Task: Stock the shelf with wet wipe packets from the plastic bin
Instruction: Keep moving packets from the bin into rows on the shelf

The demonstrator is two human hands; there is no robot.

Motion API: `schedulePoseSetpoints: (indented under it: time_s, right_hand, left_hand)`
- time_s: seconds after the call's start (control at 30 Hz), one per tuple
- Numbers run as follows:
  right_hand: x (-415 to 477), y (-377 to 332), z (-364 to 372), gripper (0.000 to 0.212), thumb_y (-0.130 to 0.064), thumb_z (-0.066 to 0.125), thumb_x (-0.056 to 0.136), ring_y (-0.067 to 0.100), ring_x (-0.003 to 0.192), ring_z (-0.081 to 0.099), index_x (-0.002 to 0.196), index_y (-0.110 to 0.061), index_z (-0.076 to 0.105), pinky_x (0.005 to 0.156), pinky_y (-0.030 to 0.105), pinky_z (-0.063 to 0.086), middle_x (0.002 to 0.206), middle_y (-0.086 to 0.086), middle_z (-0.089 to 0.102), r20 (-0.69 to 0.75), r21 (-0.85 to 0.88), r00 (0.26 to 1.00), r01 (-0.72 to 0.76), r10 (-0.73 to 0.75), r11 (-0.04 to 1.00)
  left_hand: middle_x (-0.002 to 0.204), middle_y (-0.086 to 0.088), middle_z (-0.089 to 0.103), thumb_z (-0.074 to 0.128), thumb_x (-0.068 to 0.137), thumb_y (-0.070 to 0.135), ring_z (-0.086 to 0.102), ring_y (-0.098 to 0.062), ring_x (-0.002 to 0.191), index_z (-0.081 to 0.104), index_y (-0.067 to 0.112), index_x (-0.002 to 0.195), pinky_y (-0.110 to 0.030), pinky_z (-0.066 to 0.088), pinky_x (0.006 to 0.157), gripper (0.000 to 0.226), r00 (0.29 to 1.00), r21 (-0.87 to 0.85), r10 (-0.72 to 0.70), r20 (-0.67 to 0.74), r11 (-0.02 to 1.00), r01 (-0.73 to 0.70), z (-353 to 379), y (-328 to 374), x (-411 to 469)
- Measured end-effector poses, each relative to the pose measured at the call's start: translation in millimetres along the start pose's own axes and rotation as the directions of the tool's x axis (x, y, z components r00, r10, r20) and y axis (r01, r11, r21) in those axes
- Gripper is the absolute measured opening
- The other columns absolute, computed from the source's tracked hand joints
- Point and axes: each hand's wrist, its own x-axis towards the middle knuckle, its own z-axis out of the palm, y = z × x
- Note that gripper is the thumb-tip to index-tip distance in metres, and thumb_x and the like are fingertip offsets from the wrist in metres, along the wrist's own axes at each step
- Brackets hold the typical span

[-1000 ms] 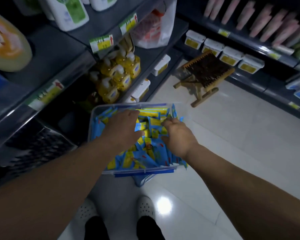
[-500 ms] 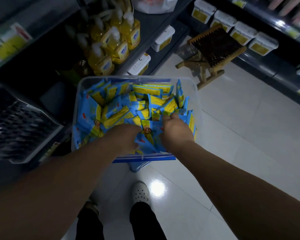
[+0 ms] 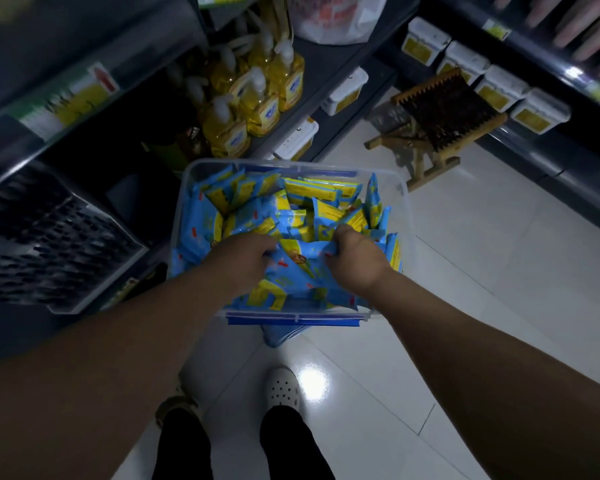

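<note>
Over the near half of the plastic bin (image 3: 408, 216), both hands reach down into the heap of wet wipe packets (image 3: 321, 194). The left hand (image 3: 243, 259) and the right hand (image 3: 355, 263) have their fingers curled under, each gripping one end of a clump of packets between them; most fingertips are buried and cannot be seen. The packets are flat, glossy, crinkled pouches in blue and yellow. The top one of the gripped clump lies crosswise, its long axis running from hand to hand, while others stand on edge at mixed angles. The bin is clear, thin-walled and round-cornered, with a blue clip (image 3: 295, 320) on its near rim, beside a dark shelf (image 3: 329, 64) of yellow pump bottles (image 3: 258, 105).
</note>
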Motion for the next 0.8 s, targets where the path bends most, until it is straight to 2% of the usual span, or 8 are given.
schedulePoseSetpoints:
  time_s: [0.07,0.23,0.3,0.4,0.53,0.63,0.7,0.8]
  right_hand:
    - [-1,-11,-13,0.02,-0.026,0.056,0.095,0.033,0.09,0.059,0.102,-0.011,0.042,0.067,0.032,0.038,0.091,0.013,0.056,-0.002,0.086,1.0,0.015,-0.015,0.996]
    - [-17,-54,-56,0.025,-0.025,0.053,0.097,0.025,0.072,0.044,0.081,-0.021,0.035,0.071,0.047,0.052,0.075,0.006,0.041,-0.038,0.338,0.999,0.046,-0.035,0.94]
    - [-30,-75,-79,0.019,-0.026,0.049,0.099,0.025,0.07,0.035,0.092,-0.015,0.037,0.065,0.045,0.049,0.078,0.009,0.036,-0.012,0.456,0.999,0.048,-0.048,0.889]
    - [-48,-104,-114,0.018,-0.027,0.046,0.101,0.025,0.072,0.035,0.107,-0.01,0.041,0.072,0.062,0.052,0.085,0.01,0.034,-0.037,0.503,0.996,0.093,-0.086,0.859]
    - [-70,-142,-159,0.023,-0.029,0.052,0.098,0.024,0.085,0.052,0.113,-0.012,0.051,0.071,0.058,0.057,0.098,0.007,0.049,-0.193,0.454,0.971,0.218,-0.144,0.864]
    - [-86,-169,-190,0.01,-0.019,0.058,0.093,0.032,0.087,0.063,0.1,-0.012,0.055,0.072,0.052,0.058,0.085,0.005,0.057,-0.244,0.339,0.94,0.312,-0.237,0.887]
    - [-97,-186,-212,0.016,-0.002,0.06,0.083,0.031,0.086,0.065,0.098,-0.006,0.059,0.074,0.045,0.057,0.085,0.01,0.063,-0.259,0.204,0.925,0.334,-0.278,0.92]
    - [-117,-211,-241,0.019,0.003,0.061,0.077,0.019,0.078,0.056,0.093,-0.006,0.065,0.063,0.028,0.043,0.082,0.008,0.062,-0.288,0.036,0.887,0.387,-0.362,0.921]
  left_hand:
    - [0.071,-0.007,0.047,0.051,0.095,0.012,0.051,-0.024,0.073,0.049,0.012,0.073,-0.032,0.037,0.062,0.022,0.999,-0.062,-0.029,-0.04,0.998,0.027,-21,7,-6]
    - [0.085,-0.01,0.054,0.052,0.097,0.017,0.054,-0.025,0.084,0.057,0.005,0.094,-0.03,0.037,0.067,0.013,0.996,-0.079,-0.029,-0.085,0.997,0.022,-78,27,-26]
    - [0.088,-0.012,0.059,0.054,0.095,0.017,0.058,-0.024,0.087,0.057,0.005,0.091,-0.03,0.04,0.068,0.014,0.99,-0.091,-0.014,-0.141,0.996,0.001,-103,38,-36]
    - [0.089,-0.008,0.066,0.059,0.091,0.019,0.063,-0.021,0.088,0.063,0.004,0.092,-0.036,0.053,0.076,0.015,0.972,-0.148,-0.004,-0.236,0.988,-0.032,-140,49,-53]
    - [0.078,-0.01,0.061,0.063,0.089,0.023,0.061,-0.024,0.08,0.061,0.008,0.08,-0.034,0.049,0.067,0.017,0.947,-0.069,0.047,-0.318,0.995,-0.072,-195,69,-84]
    - [0.077,-0.004,0.053,0.063,0.089,0.025,0.052,-0.019,0.079,0.053,0.017,0.073,-0.027,0.034,0.065,0.02,0.912,0.029,0.081,-0.401,0.997,-0.075,-239,87,-114]
    - [0.082,-0.007,0.058,0.063,0.088,0.022,0.054,-0.022,0.082,0.058,0.014,0.078,-0.03,0.039,0.068,0.014,0.884,0.038,0.104,-0.457,0.995,-0.097,-267,95,-131]
    - [0.083,-0.01,0.061,0.061,0.088,0.018,0.056,-0.022,0.081,0.064,0.006,0.088,-0.032,0.044,0.071,0.012,0.848,0.027,0.108,-0.519,0.994,-0.11,-303,104,-155]
